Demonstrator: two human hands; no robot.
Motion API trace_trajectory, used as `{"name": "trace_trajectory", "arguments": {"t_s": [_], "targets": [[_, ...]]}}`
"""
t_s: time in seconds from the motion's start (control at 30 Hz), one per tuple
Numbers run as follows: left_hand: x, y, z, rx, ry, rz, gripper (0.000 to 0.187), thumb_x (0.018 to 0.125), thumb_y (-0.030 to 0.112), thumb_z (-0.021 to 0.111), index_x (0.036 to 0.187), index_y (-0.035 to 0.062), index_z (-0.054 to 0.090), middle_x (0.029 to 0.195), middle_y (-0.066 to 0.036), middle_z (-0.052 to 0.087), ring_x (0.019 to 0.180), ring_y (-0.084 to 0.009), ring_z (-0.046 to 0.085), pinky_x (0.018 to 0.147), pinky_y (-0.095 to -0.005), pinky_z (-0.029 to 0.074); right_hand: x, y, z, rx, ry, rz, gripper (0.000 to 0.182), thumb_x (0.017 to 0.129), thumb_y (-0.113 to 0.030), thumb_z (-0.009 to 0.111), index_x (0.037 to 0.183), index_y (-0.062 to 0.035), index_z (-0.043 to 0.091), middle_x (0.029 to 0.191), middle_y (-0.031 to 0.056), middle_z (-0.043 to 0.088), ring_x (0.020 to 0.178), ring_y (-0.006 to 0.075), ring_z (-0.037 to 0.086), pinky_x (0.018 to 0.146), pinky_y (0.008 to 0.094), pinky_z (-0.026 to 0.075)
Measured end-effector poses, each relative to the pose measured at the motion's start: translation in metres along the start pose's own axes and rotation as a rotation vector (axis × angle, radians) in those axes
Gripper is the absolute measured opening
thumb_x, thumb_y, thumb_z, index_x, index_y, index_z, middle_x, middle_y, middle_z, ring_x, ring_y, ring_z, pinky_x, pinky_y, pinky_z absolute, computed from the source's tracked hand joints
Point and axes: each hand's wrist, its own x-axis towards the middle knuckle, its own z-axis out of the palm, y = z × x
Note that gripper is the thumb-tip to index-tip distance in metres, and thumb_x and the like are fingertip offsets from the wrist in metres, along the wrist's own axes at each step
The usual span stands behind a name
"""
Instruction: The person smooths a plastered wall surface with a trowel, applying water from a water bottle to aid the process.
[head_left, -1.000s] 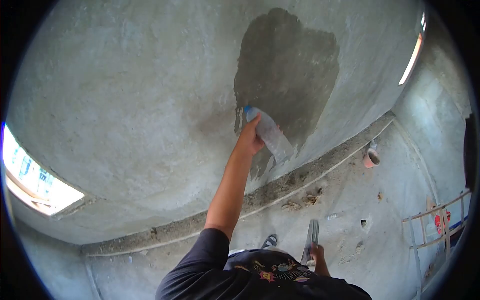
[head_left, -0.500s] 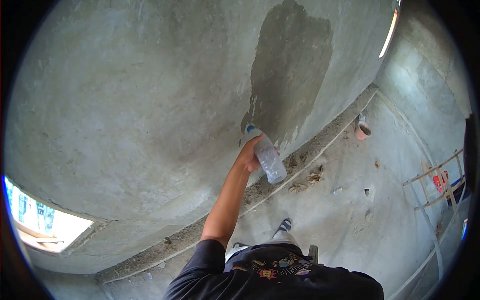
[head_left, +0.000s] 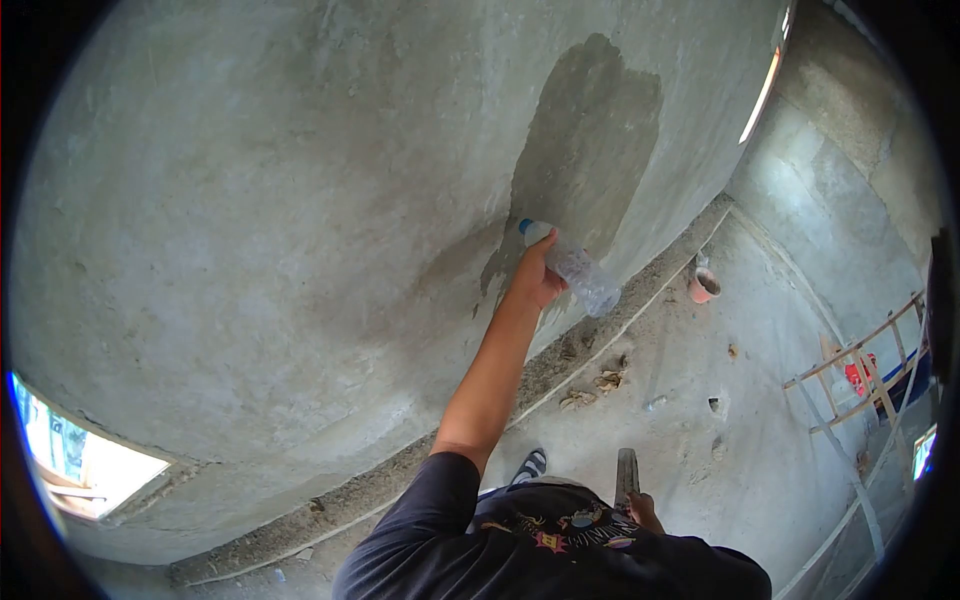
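Observation:
My left hand point(head_left: 541, 275) is wrapped round a clear plastic bottle point(head_left: 582, 278) with a blue cap, held tilted in front of the wall. Its cap end points up and left, at the edge of a dark wet patch point(head_left: 590, 130) on the grey plastered wall point(head_left: 300, 220). Low down, by the front of my dark T-shirt, my right hand point(head_left: 645, 512) is closed on a long, narrow grey tool point(head_left: 627, 475). It looks like a plastering float, but my shirt hides part of it.
A reddish bucket point(head_left: 704, 286) stands on the concrete floor point(head_left: 690, 440). Loose debris point(head_left: 608, 380) lies along the rough wall base. At the right is a wooden ladder-like frame point(head_left: 855, 370) with a red object point(head_left: 858, 374) behind it. A window opening point(head_left: 110, 470) shows at lower left.
My left hand has moved the bottle up and to the right along the wall. My right hand has come into view, with more of the grey tool showing.

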Motion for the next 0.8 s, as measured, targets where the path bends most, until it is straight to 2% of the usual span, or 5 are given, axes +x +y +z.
{"name": "trace_trajectory", "arguments": {"t_s": [0.17, 0.27, 0.33, 0.43, 0.8], "targets": [[-0.052, -0.026, -0.051, 0.198, 0.072, -0.054, 0.047, 0.090, 0.030, 0.067, 0.124, 0.0040, 0.045, 0.110, -0.021, 0.061, 0.102, -0.0333, 0.063, 0.092, -0.0500, 0.051, 0.021, 0.017, -0.001, -0.170, -0.014, -0.006, 0.044, 0.083, -0.034, 0.071, 0.103, 0.0037, 0.061, 0.076, 0.0155, 0.064, 0.069, 0.0286, 0.067, 0.062, 0.0419, 0.055], [-0.115, -0.040, -0.095, 0.405, 0.149, -0.042, 0.043, 0.089, 0.026, 0.068, 0.119, 0.0025, 0.048, 0.102, -0.019, 0.066, 0.097, -0.0320, 0.066, 0.090, -0.0469, 0.052, 0.071, 0.017, 0.017, -1.330, -0.169, -0.461, 0.049, 0.082, -0.039, 0.070, 0.105, 0.0029, 0.064, 0.088, 0.0215, 0.069, 0.080, 0.0329, 0.068, 0.071, 0.0452, 0.054], [-0.164, -0.045, -0.122, 0.533, 0.266, 0.013, 0.040, 0.086, 0.021, 0.072, 0.114, 0.0005, 0.053, 0.097, -0.015, 0.068, 0.093, -0.0289, 0.067, 0.087, -0.0420, 0.052, 0.069, -0.004, 0.054, -0.434, 0.280, -0.430, 0.050, 0.083, -0.045, 0.066, 0.098, 0.0026, 0.067, 0.089, 0.0252, 0.068, 0.085, 0.0407, 0.066, 0.071, 0.0517, 0.050], [-0.223, -0.051, -0.159, 0.743, 0.345, 0.165, 0.037, 0.078, 0.014, 0.079, 0.106, 0.0000, 0.059, 0.096, -0.010, 0.068, 0.090, -0.0235, 0.067, 0.083, -0.0366, 0.051, 0.016, -0.121, 0.119, 0.344, 0.040, -0.600, 0.043, 0.083, -0.041, 0.071, 0.091, 0.0008, 0.067, 0.079, 0.0120, 0.066, 0.068, 0.0153, 0.060, 0.055, 0.0345, 0.047], [-0.329, -0.041, -0.182, 0.888, 0.655, 0.225, 0.039, 0.073, 0.010, 0.080, 0.105, 0.0004, 0.059, 0.099, -0.011, 0.069, 0.094, -0.0209, 0.067, 0.087, -0.0338, 0.050, -0.092, -0.385, 0.380, 0.679, -0.471, -0.433, 0.050, 0.088, -0.053, 0.066, 0.088, -0.0030, 0.064, 0.069, -0.0010, 0.048, 0.062, 0.0098, 0.043, 0.058, 0.0273, 0.037]]}}
